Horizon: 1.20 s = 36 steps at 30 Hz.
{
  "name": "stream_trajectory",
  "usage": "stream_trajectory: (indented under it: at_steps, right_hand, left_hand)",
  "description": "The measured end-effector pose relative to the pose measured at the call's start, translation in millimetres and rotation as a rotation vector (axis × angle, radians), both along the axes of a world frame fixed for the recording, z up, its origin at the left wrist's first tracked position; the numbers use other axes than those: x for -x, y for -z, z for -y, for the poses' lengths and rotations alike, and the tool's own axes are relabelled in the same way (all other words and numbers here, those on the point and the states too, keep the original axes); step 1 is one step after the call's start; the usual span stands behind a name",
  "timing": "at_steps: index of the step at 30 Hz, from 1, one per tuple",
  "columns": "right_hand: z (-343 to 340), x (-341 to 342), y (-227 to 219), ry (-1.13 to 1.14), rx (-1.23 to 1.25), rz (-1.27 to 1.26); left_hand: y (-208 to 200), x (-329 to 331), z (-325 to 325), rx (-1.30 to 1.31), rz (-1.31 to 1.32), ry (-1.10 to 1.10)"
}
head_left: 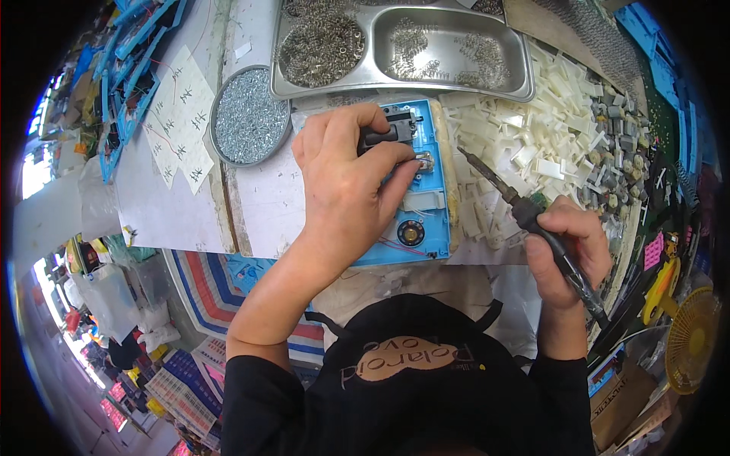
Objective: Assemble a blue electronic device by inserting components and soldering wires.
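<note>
A blue plastic housing lies on the bench in front of me, with a black mechanism, a small round speaker and thin red wires in it. My left hand reaches over its left side. Its thumb and index finger pinch a small silvery part at the right of the housing; the fingertips partly hide it. Closed around the black handle of a soldering iron, my right hand is to the right of the housing. The metal tip points up and left, apart from the housing.
Behind the housing stands a metal tray with coil springs. A round dish of small silvery metal pieces is at the left, beside marked paper. White plastic parts are heaped at the right, next to grey motor-like parts. A yellow fan stands lower right.
</note>
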State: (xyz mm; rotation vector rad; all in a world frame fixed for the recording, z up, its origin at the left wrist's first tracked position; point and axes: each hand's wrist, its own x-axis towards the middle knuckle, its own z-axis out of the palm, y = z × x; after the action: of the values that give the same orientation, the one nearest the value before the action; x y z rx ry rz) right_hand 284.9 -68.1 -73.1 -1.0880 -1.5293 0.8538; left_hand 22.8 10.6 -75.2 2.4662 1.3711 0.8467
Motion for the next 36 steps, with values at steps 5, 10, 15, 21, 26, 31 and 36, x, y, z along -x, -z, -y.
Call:
stream_trajectory:
  at_steps: [5, 10, 15, 21, 26, 31, 36]
  right_hand:
    - [-0.8, 0.9, 2.8, 0.004, -0.011, -0.004]
    - [-0.6, 1.3, 2.3, -0.003, -0.005, 0.023]
    - [-0.2, 1.8, 6.4, 0.021, 0.001, -0.007]
    - [0.1, 2.5, 6.8, -0.004, -0.023, -0.008]
    - [5.2, 4.9, 8.2, 0.002, 0.008, -0.008]
    - [3.2, 7.2, 8.5, -0.020, -0.013, 0.032]
    - [0.8, 9.5, 8.9, -0.035, -0.042, 0.039]
  left_hand:
    - [6.8, 1.3, -0.1, -0.012, 0.047, -0.010]
    - [6.1, 3.5, 1.4, 0.044, 0.099, -0.019]
    - [-0.5, 4.9, 2.5, 0.062, 0.029, 0.001]
    - [-3.8, -0.7, 4.6, 0.006, -0.107, 0.038]
    - [-1.7, -0.9, 4.7, -0.011, -0.159, 0.048]
    - [-2.6, -2.4, 5.3, -0.012, -0.172, 0.041]
    - [-2.0, -1.3, 4.3, -0.005, -0.158, 0.054]
